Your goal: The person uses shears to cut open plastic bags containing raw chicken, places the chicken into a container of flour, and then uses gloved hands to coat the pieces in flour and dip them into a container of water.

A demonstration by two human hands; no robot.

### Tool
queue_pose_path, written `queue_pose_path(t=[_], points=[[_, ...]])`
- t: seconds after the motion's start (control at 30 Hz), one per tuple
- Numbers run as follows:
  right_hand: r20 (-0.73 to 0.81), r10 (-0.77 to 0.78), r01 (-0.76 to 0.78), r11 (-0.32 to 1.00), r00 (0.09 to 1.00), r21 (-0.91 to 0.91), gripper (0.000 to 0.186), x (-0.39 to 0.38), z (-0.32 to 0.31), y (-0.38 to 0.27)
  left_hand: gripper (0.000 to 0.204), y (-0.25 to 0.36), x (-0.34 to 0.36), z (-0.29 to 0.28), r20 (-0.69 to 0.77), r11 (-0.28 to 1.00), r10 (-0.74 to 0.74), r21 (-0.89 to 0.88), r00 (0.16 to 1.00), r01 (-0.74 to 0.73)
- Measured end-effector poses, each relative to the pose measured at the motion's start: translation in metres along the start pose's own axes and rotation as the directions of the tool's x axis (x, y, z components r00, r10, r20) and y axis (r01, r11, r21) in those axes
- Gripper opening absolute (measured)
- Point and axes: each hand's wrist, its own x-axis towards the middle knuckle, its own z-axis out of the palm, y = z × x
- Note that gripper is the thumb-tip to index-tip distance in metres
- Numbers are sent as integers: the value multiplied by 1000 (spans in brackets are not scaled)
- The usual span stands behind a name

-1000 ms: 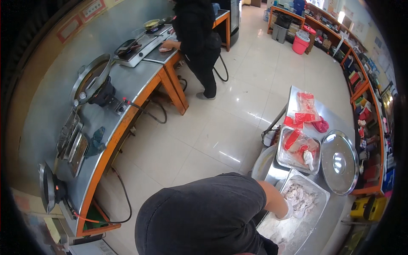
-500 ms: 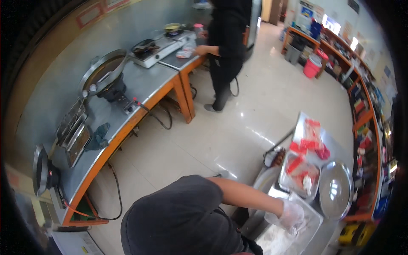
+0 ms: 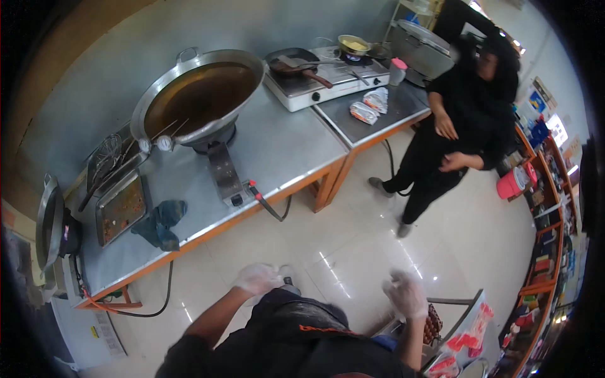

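Note:
My left hand [image 3: 257,278], in a clear glove, is held low in front of my body, its fingers loosely bent and holding nothing visible. My right hand [image 3: 406,295], also gloved, is raised at my right side, fingers half curled and apart, with no object visible in it. It is nearest the metal table [image 3: 471,310] bearing red-printed bags [image 3: 479,318], at lower right. In front of me is the steel counter [image 3: 302,157] with a large wok of brown oil [image 3: 198,97], a shallow tray [image 3: 121,208], a wire skimmer [image 3: 107,151] and a dark cloth [image 3: 164,223].
A co-worker [image 3: 469,120] in black stands at the right, by a two-burner stove [image 3: 302,94], a pink-lidded container [image 3: 397,72] and two wrapped packets [image 3: 372,104]. A second wok [image 3: 50,220] is at the left end; hoses hang below. Orange shelving [image 3: 545,252] lines the right.
I have straightened and turned left from the flour-filled tray toward the counter, my gloved hands now apart. The co-worker has turned from the counter, and wrapped packets now lie there.

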Motion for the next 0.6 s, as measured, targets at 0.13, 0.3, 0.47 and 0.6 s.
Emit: queue_pose_path(t=[0.13, 0.3, 0.47, 0.6], points=[[340, -320, 347, 938, 885, -21, 39, 161, 10, -82, 30, -79, -40, 29, -373, 920, -391, -158, 841, 358], [589, -572, 684, 728, 571, 44, 38, 310, 54, -147, 43, -2, -27, -54, -343, 612, -790, -395, 508, 685], [768, -627, 849, 471, 131, 240, 33, 417, 116, -179, 41, 32, 19, -55, -146, 266, -964, -592, 223, 761], [747, -664, 883, 337, -22, 326, 32, 436, 121, -200, 23, 56, 38, -34, -167, 568, -818, -83, 550, 819]])
